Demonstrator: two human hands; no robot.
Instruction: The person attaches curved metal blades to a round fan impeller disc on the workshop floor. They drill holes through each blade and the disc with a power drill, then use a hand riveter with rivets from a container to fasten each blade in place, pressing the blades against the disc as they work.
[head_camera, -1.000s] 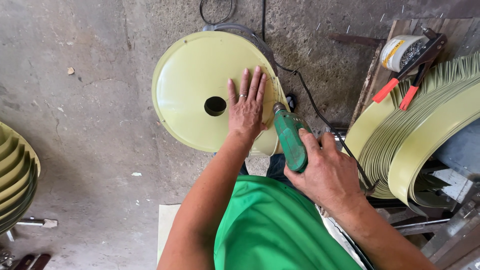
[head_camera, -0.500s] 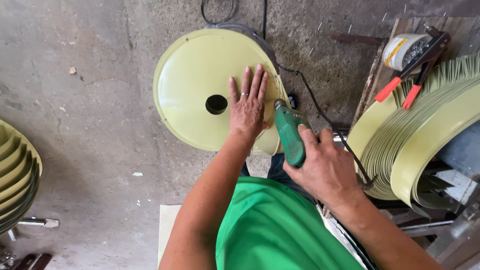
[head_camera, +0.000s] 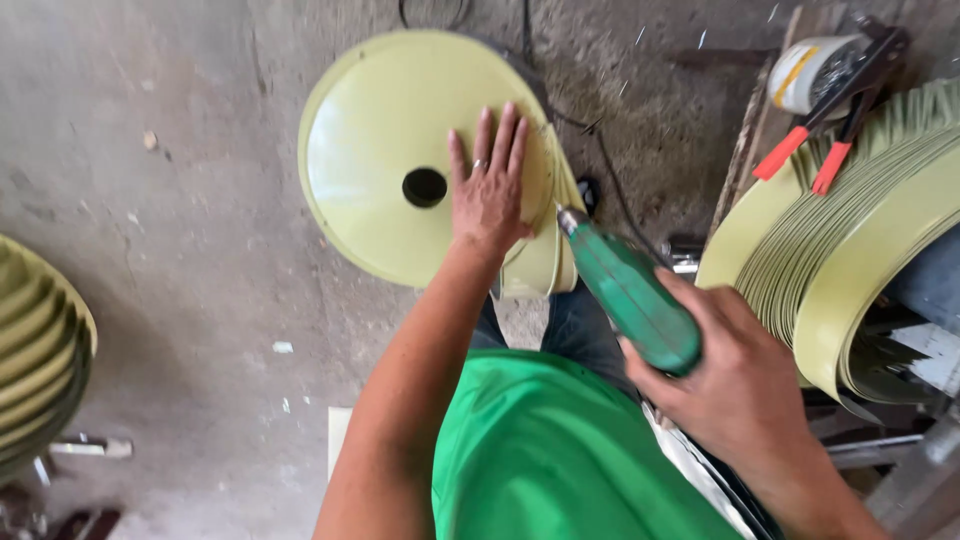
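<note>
A pale yellow-green round metal cover with a dark hole in its middle stands on the concrete floor, directly in front of the person. It sits on top of a drum-like body of the same colour, whose side wall shows at the lower right of the cover. The left hand lies flat on the cover, just right of the hole, with the fingers spread and straight, so its grip is apart and only presses on the surface. There is a ring on one finger. The right hand has its grip clamped around a green electric drill. The metal tip of the drill points at the right edge of the cover, near the fingertips of the left hand; I cannot tell if it touches the metal.

To the right, a stack of curved strips in the same pale colour leans together. Above it lie pliers with red handles beside a roll of tape. At the left edge, another stack of similar pale pieces is partly visible. The person wears a green shirt.
</note>
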